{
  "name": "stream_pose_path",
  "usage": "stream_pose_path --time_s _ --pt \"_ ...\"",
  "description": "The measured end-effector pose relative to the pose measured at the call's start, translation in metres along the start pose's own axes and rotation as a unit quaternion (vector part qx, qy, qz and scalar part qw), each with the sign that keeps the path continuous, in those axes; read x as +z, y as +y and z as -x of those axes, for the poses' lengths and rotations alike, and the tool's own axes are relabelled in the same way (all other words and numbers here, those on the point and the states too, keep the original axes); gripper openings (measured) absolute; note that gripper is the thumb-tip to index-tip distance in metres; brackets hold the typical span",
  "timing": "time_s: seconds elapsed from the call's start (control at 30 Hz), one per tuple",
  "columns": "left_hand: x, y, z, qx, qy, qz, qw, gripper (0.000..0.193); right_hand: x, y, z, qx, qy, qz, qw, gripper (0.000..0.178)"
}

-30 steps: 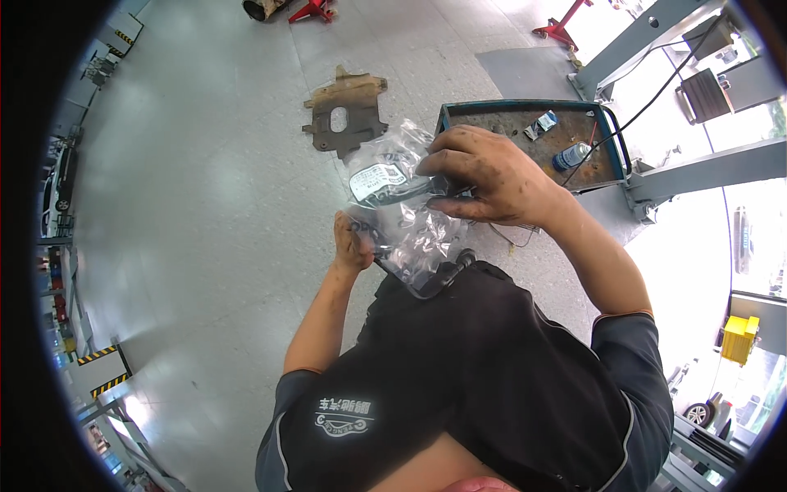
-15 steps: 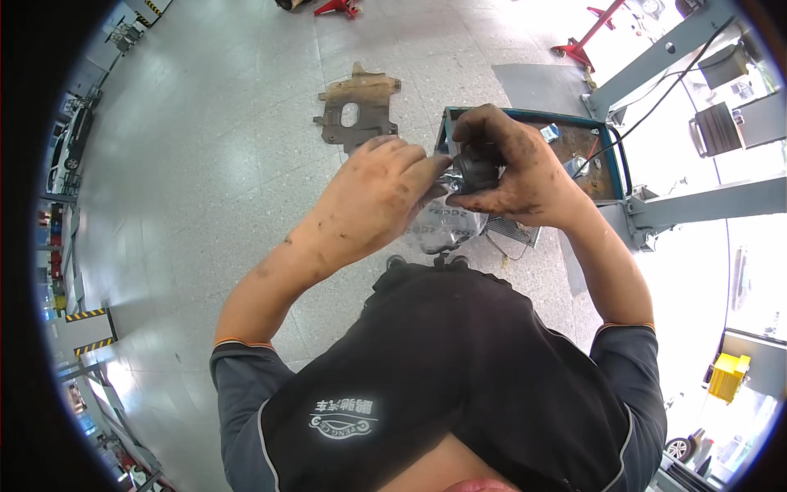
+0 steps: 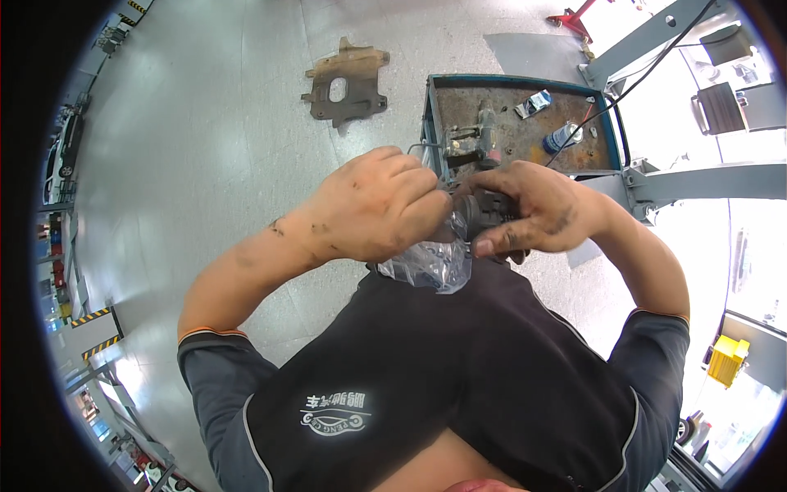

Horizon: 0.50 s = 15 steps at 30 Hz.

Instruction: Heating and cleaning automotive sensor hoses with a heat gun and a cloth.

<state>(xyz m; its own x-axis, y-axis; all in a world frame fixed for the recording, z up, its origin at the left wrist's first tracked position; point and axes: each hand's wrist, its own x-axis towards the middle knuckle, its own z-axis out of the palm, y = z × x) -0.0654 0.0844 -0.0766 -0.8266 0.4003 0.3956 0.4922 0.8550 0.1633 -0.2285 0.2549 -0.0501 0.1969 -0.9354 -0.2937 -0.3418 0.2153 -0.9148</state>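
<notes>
The person wears a black shirt (image 3: 459, 344), and both hands are up in front of it. The right hand (image 3: 557, 209) grips a dark part (image 3: 490, 213), with the thumb on the near side and fingers on the far side. The left hand (image 3: 385, 201) is curled in at the part's left end. Its fingertips are hidden, so I cannot tell if it grips anything. A clear, crinkly bag (image 3: 434, 266) hangs just below the left hand, by the part. Past the hands is a blue cart (image 3: 508, 79) with a dirty top. On it are a tool (image 3: 487, 131), a small packet (image 3: 534, 103) and a blue and white can (image 3: 560, 139). To the left of the cart, a brown and black plate (image 3: 362, 98) with a hole lies flat on the gray floor (image 3: 205, 148). Farther off, a red stand (image 3: 571, 23) is at the top right, and a white car (image 3: 65, 164) is at the far left.
</notes>
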Motion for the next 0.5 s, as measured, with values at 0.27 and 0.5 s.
stream_pose_path --time_s 0.27,0.5 --pt "-0.012 0.011 -0.004 0.079 0.064 0.001 0.995 0.022 0.021 -0.027 0.024 -0.054 0.093 0.217 0.970 0.044" --pt "-0.017 0.015 -0.004 0.163 0.119 -0.056 0.978 0.018 0.031 -0.022 0.026 -0.027 0.015 -0.028 0.999 0.042"
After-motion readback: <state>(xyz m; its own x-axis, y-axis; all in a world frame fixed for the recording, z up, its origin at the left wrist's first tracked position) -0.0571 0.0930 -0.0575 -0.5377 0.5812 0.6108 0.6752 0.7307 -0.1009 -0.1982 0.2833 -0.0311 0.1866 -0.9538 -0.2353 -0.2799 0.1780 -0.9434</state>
